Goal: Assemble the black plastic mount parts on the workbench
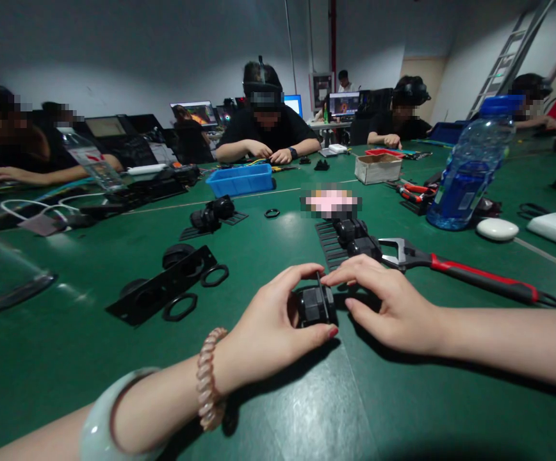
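Observation:
My left hand (278, 320) is wrapped round a black ribbed fitting (314, 305), thumb below and fingers above it. Close to the fitting's right side is my right hand (388, 301), its thumb and fingers apart; a fingertip reaches the fitting's upper edge. Left of my hands lies a black plate (163, 286) with round black parts behind it, and beside it are two black rings, a nearer one (180, 307) and a farther one (214, 275). Beyond my right hand, black fittings (355, 237) sit by a slotted strip (330, 245).
An adjustable wrench (480, 276) with red and black handle lies at right. Behind it stand a blue-capped bottle (467, 166) and a white round object (498, 229). A blue tray (240, 180) and pale box (378, 168) are farther back; several people sit across the green table (268, 410).

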`<act>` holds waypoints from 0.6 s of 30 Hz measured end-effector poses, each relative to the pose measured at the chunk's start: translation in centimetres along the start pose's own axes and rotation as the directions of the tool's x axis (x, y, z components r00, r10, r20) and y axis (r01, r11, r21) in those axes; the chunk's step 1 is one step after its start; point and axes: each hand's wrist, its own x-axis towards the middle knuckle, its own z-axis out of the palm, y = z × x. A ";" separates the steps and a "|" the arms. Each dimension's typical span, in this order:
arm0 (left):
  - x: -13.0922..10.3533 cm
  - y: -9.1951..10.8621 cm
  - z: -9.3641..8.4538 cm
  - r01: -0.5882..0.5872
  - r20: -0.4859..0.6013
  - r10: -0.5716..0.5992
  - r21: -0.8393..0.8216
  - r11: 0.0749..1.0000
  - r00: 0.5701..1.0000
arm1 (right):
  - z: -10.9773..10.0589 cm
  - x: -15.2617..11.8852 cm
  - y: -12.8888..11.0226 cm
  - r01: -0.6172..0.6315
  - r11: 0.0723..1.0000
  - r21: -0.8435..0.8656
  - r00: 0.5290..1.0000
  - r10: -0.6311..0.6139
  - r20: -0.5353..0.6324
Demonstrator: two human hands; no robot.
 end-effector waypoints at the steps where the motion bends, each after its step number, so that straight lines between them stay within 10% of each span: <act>1: 0.0 0.0 0.0 0.001 -0.002 -0.001 -0.003 1.000 1.000 | 0.0 0.0 0.0 -0.005 1.000 0.000 1.000 0.005 0.001; 18: 0.0 0.2 0.1 0.022 -0.008 -0.023 -0.037 0.999 1.000 | -0.2 0.0 -0.2 0.087 0.996 0.032 0.995 -0.085 -0.044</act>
